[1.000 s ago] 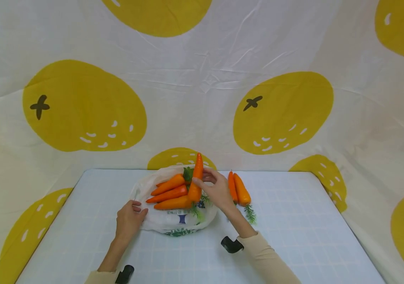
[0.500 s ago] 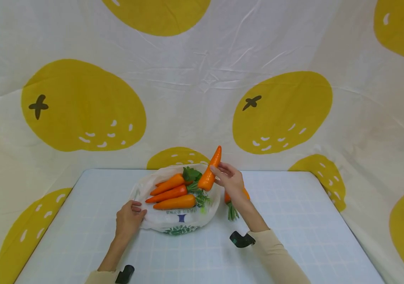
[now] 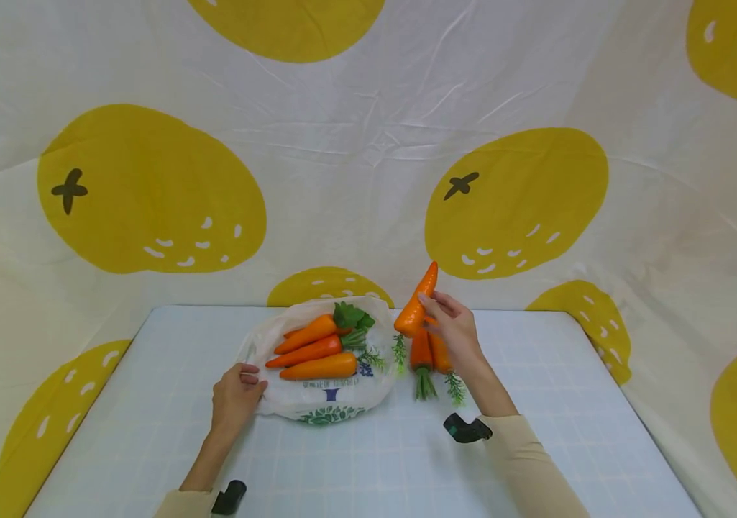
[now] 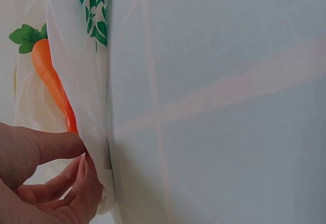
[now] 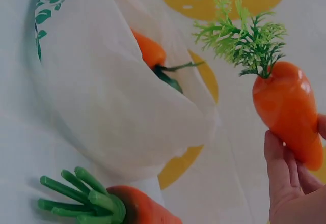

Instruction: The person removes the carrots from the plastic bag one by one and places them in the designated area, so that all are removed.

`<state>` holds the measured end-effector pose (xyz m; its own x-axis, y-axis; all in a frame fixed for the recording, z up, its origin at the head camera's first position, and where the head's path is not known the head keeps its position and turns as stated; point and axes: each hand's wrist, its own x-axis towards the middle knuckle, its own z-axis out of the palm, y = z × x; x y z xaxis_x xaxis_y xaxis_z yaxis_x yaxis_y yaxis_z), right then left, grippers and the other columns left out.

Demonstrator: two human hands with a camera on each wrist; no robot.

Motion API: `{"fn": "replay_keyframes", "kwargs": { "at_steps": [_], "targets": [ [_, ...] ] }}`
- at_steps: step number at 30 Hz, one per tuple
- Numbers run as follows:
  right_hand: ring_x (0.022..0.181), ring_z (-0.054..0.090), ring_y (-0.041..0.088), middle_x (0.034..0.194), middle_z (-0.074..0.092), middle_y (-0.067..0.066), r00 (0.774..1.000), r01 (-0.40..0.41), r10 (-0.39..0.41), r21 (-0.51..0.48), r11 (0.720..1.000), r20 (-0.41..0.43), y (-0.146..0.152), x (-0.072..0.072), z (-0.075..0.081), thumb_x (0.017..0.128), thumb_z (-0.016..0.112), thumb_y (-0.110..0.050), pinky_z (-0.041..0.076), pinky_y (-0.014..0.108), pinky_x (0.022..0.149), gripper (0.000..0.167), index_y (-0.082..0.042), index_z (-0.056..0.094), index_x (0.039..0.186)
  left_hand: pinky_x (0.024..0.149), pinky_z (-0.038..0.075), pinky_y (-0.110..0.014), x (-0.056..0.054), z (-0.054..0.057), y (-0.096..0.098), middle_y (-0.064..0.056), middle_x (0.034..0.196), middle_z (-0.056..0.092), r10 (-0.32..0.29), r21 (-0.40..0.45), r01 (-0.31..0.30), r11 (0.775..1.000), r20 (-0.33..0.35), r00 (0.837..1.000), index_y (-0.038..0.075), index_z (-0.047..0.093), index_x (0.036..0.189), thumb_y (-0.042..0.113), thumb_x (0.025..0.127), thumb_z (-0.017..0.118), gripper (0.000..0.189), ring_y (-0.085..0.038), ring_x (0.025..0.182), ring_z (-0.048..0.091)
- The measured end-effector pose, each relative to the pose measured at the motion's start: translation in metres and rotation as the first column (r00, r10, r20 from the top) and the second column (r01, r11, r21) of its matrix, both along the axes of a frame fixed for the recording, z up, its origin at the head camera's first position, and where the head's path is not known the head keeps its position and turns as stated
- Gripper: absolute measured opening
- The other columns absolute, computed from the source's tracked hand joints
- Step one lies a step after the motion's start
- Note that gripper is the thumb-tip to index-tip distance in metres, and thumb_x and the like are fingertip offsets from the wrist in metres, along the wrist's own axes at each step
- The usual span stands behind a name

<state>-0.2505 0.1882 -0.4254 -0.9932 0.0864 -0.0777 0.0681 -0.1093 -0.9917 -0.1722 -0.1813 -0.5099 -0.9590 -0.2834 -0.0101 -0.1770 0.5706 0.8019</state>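
Observation:
My right hand (image 3: 457, 327) holds a carrot (image 3: 416, 306) between thumb and fingers, raised above the table with its tip pointing up. Feathery green leaves hang from its thick end, and the right wrist view shows that carrot (image 5: 288, 102) close up. Beside the bag, under this hand, lie two more carrots (image 3: 421, 350) with green tops. My left hand (image 3: 235, 396) pinches the left rim of a white plastic bag (image 3: 277, 399) with green and blue print. Several carrots (image 3: 319, 368) lie in the bag's opening, tips to the left. In the left wrist view thumb and fingertips meet on the bag's edge (image 4: 94, 147).
The table (image 3: 342, 475) has a pale blue checked cover. Right behind its far edge hangs a white cloth (image 3: 342, 201) printed with large yellow fruit. A black wrist camera (image 3: 467, 428) sticks out at my right sleeve, another (image 3: 229, 498) at my left.
My right hand has carried the carrot from over the bag to the right, above the two carrots on the table. The left hand has stayed at the bag's rim.

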Motion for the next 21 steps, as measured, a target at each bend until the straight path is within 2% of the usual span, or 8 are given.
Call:
{"fn": "replay_keyframes", "kwargs": {
  "at_steps": [5,12,21],
  "targets": [
    [0.107,0.065,0.017,0.132,0.063,0.013,1.0,0.016,-0.017,0.048,0.999,0.017,0.016,0.001,0.0,0.096,0.072,-0.039,0.057,0.028,0.09,0.06,-0.003,0.056,0.141,0.079,0.058,-0.049,0.0,0.0,0.001,-0.022,0.094,0.069,0.001,0.007,-0.001,1.0,0.007,1.0,-0.008,0.063,0.112,0.005,0.09,0.072,0.027,-0.039,0.087,0.068],
    [0.099,0.069,0.012,0.116,0.068,0.005,0.998,0.058,-0.059,0.035,0.998,0.022,0.037,-0.003,-0.011,0.096,0.074,-0.034,0.058,0.027,0.087,0.06,0.002,0.056,0.14,0.078,0.058,-0.049,-0.001,0.001,0.001,-0.023,0.094,0.068,0.007,0.004,-0.007,1.0,0.01,1.0,-0.009,0.062,0.112,0.005,0.09,0.072,0.027,-0.039,0.086,0.068],
    [0.101,0.065,0.012,0.124,0.063,0.006,0.992,0.087,-0.098,0.119,0.989,0.085,0.063,-0.003,-0.022,0.094,0.074,-0.043,0.057,0.022,0.086,0.065,-0.003,0.056,0.142,0.076,0.058,-0.047,-0.001,0.001,0.002,-0.021,0.093,0.069,0.014,0.004,-0.014,1.0,0.026,1.0,-0.008,0.063,0.112,0.005,0.09,0.073,0.027,-0.037,0.085,0.068]
  ]
}}
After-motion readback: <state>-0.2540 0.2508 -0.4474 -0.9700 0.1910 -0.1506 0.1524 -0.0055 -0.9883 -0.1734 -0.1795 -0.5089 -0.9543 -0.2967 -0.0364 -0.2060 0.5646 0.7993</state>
